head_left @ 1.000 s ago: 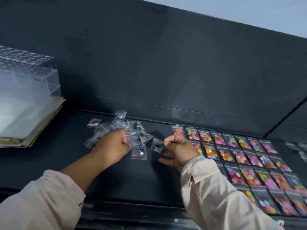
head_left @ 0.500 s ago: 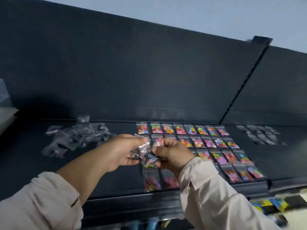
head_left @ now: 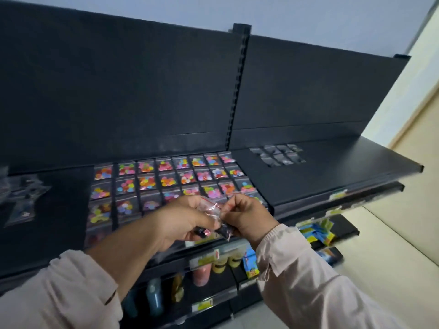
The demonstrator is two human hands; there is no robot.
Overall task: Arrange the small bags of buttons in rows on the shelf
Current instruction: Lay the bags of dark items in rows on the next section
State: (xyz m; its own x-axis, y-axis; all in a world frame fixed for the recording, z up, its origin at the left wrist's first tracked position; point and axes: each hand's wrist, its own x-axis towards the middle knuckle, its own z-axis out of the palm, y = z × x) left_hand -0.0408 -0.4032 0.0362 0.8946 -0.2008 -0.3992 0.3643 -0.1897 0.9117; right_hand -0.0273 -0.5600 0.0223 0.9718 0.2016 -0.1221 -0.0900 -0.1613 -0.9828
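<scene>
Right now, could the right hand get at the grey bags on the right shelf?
Probably yes. The way over the shelf from the right hand to the grey bags looks free. But it pinches a small bag together with the left hand, so its fingers are busy.

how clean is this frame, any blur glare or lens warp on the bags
Head view: dim, the dark shelf hiding detail; motion smear on the loose bags far left and the lower-shelf products; the rows of colourful button bags fairly sharp; small glints on the clear bags gripped by left hand and right hand; wide-angle lens tilts and bends the shelf lines.
</scene>
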